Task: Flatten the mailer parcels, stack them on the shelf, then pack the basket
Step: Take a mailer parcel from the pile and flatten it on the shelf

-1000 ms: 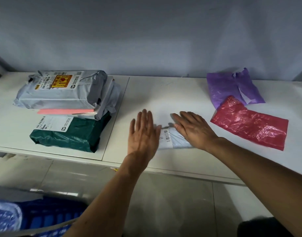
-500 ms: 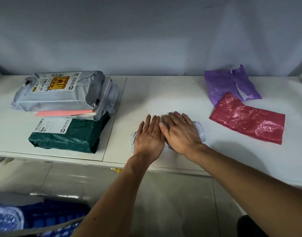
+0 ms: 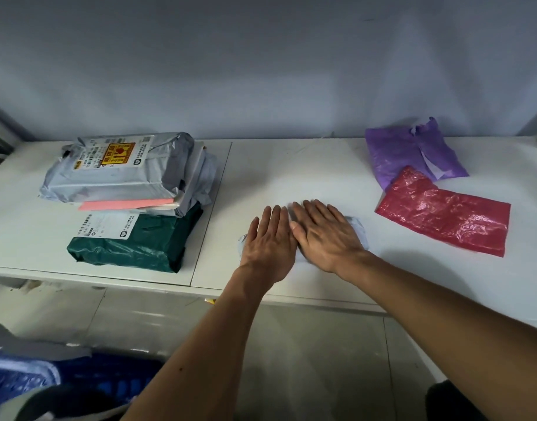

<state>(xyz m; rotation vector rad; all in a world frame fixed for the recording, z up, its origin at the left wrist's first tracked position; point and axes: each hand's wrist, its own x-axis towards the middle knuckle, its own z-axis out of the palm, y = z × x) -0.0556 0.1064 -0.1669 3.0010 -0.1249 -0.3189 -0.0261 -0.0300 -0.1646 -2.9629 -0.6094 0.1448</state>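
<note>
At shelf [image 3: 291, 165] front, centre: small grey mailer [image 3: 359, 230] lies under both palms, only its two ends showing. Left grip [image 3: 268, 241] and right grip [image 3: 326, 235] sit side by side, touching, fingers straight, pressing down; neither has hold of anything

Handling (judgement): parcel light, soft poly film, contents squashy, gives under pressure. Film prob. slippery on the smooth shelf, so may skate if pushed sideways. Not fragile by look. Rec. take-hold pt: pinch a free end or a long edge, thumb under, once air is out

Stack [image 3: 121, 168] stands well apart to left, on green parcel [image 3: 133, 238]. Red bag [image 3: 443, 217] and purple bag [image 3: 406, 150] to right, touching
</note>
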